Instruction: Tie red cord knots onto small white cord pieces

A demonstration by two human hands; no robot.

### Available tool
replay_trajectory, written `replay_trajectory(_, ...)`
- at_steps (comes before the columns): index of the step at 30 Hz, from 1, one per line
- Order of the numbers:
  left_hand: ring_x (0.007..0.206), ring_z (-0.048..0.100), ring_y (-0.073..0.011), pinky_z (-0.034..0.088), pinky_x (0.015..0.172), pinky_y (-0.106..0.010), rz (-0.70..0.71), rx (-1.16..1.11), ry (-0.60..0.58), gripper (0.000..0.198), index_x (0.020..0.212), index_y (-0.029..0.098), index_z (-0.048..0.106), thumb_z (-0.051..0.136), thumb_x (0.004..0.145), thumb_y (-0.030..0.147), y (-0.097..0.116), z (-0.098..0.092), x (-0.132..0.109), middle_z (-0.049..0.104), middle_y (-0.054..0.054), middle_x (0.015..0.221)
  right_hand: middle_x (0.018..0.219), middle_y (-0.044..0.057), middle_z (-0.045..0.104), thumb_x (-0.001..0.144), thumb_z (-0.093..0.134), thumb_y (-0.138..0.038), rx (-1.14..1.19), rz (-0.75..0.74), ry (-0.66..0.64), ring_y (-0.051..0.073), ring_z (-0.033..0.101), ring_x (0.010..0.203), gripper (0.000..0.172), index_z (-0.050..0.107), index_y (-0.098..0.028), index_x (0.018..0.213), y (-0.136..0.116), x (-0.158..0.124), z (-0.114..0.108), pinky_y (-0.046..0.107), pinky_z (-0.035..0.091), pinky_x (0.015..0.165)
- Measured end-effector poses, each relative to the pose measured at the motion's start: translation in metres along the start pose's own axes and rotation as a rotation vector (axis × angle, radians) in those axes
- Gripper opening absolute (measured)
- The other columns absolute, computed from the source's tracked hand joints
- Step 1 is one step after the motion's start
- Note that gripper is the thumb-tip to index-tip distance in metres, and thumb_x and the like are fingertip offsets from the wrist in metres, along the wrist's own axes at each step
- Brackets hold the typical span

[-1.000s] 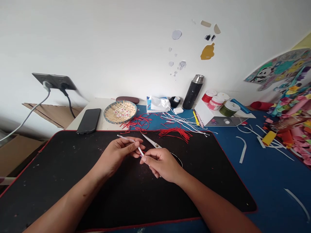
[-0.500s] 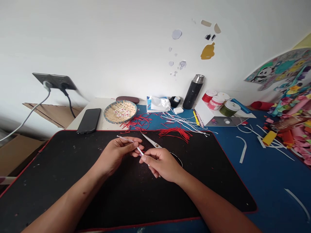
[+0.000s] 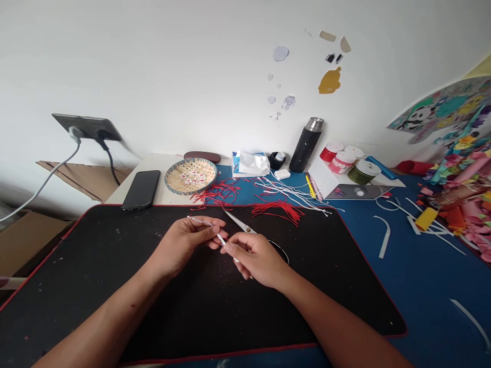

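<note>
A thin white paper strip (image 3: 221,238), narrow like a rolled stick, slants down to the right between my two hands. My left hand (image 3: 186,244) pinches its upper part between thumb and fingers, and the far tip sticks out beyond the fingertips. Lower down, my right hand (image 3: 257,258) grips the same strip with thumb and forefinger. Scissors (image 3: 240,222) lie on the black mat (image 3: 215,317) just behind my hands, their handles partly hidden by my right hand. Whether the strip is rolled or folded is too small to tell.
Behind the mat are red cords (image 3: 278,210), white cords (image 3: 295,191) and a woven basket (image 3: 172,186) with small pieces. A phone (image 3: 141,190) lies left. A black thermos (image 3: 306,145) and lidded jars (image 3: 342,162) stand back right. Paper strips (image 3: 384,237) lie right.
The white strip has turned slightly between my fingers, and its lower end now shows below my right thumb. Both hands stay almost in place; the view has shifted a little.
</note>
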State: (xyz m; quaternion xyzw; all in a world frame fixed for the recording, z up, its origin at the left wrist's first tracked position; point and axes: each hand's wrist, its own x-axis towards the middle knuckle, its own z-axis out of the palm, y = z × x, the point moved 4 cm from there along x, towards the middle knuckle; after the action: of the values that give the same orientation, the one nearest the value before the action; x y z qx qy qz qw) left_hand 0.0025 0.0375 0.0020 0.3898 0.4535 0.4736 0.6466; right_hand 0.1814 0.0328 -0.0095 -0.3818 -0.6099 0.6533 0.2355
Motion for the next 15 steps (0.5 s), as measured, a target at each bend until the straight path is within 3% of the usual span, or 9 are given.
replay_trajectory(7, 0.064, 0.071, -0.0181, 0.057, 0.061, -0.026, -0.002, 0.058, -0.003, 0.026, 0.097, 0.015, 0.085, 0.089, 0.078, 0.032, -0.0009, -0.0007, -0.0006, 0.082, -0.011, 0.079, 0.055, -0.006, 0.054, 0.100, 0.060, -0.046, -0.048, 0.003, 0.025, 0.007, 0.049, 0.042, 0.033, 0.071, -0.016, 0.093, 0.0015, -0.0007, 0.0004, 0.018, 0.037, 0.043)
replay_trajectory(15, 0.063, 0.071, -0.0163, 0.058, 0.060, -0.023, -0.072, -0.165, 0.041, 0.028, 0.091, 0.012, 0.085, 0.096, 0.069, 0.025, -0.0034, 0.0046, -0.0019, 0.083, -0.011, 0.079, 0.049, -0.007, 0.050, 0.096, 0.064, -0.053, 0.080, 0.016, -0.005, 0.007, 0.045, 0.039, 0.039, 0.072, -0.015, 0.090, 0.0009, 0.0007, -0.0031, 0.019, 0.036, 0.043)
